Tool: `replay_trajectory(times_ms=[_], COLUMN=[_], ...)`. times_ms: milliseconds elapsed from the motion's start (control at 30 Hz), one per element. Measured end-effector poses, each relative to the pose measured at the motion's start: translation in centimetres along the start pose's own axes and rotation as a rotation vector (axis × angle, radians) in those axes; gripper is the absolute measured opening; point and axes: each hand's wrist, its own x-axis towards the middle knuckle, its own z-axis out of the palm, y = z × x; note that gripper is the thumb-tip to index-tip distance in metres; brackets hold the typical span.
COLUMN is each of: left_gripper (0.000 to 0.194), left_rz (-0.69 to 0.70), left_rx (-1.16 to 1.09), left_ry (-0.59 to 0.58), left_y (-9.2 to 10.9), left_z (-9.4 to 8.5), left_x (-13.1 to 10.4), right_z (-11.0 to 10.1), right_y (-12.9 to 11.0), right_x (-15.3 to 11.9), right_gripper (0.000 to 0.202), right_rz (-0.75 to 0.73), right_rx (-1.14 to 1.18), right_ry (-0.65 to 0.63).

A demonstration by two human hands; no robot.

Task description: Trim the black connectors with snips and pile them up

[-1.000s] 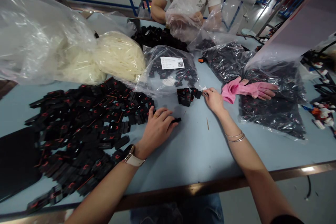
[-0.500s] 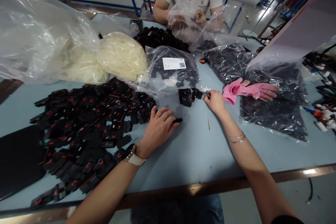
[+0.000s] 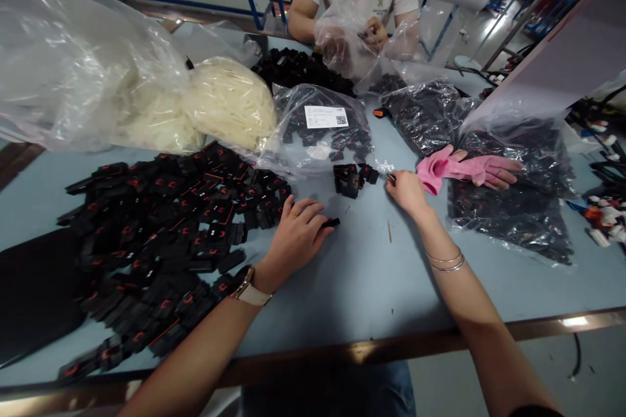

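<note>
My left hand (image 3: 298, 234) is over the blue-grey tabletop, its thumb and fingers closed on a small black plastic connector (image 3: 331, 223) that sticks out to the right. To the right, my right hand (image 3: 407, 191) pinches a thin metallic tool (image 3: 392, 178), mostly covered by the fingers. The tool's tip points at a small scatter of tiny white pieces (image 3: 387, 166). Between the hands, a bit farther back, lies a small cluster of black connectors (image 3: 353, 180). Left of my left hand spreads a large pile of black connectors (image 3: 195, 221) with orange-red parts.
A labelled clear bag (image 3: 317, 137) of black parts lies behind the cluster. Bags of cream-coloured pieces (image 3: 229, 104) stand back left. Pink gloves (image 3: 464, 168) rest on bags of black parts (image 3: 513, 221) at right. Across the table a person (image 3: 357, 6) handles a clear bag.
My right hand has shifted slightly right with the tool, and more of the white pieces show. My left hand keeps the connector in about the same place.
</note>
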Motion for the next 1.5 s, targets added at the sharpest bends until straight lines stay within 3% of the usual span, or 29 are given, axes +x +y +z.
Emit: replay_trajectory(times_ms=[400,633,733,800,867,967,1167,1333,1500], left_gripper=[0.014,0.013,0.012,0.013,0.013,0.016,0.019,0.018,0.014], left_rz=[-0.023,-0.038,-0.046,-0.052,-0.055,-0.019,0.180,0.207,0.227], left_rx=[-0.044,-0.036,-0.040,-0.040,-0.044,-0.070,-0.119,-0.118,-0.106], left_ry=[0.007,0.012,0.007,0.011,0.025,0.095,0.243,0.270,0.343], left_y=[0.3,0.3,0.4,0.3,0.3,0.3,0.6,0.9,0.8], left_z=[-0.2,0.0,0.0,-0.1,-0.1,-0.3,-1.1,-1.5,-1.3], left_x=[0.3,0.4,0.4,0.4,0.4,0.4,0.3,0.3,0.3], right_z=[0.2,-0.6,-1.0,-1.2,-1.3,-1.6,-1.7,-1.8,-1.8], right_y=[-0.1,-0.8,-2.6,-3.9,-5.2,-6.3,-7.1,-7.2,-7.2], right_x=[-0.3,-1.0,-2.5,-3.7,-4.7,-5.9,-6.5,-6.3,-6.2], right_gripper=[0.024,0.016,0.015,0.015,0.012,0.010,0.005,0.009,0.014], right_rz=[-0.027,-0.043,-0.180,-0.298,-0.347,-0.328,-0.279,-0.230,-0.200], right_rx=[0.079,0.494,0.771,0.860,0.891,0.951,1.150,1.297,1.378], right_ry=[0.041,0.112,-0.065,-0.240,-0.301,-0.352,-0.535,-0.690,-0.715])
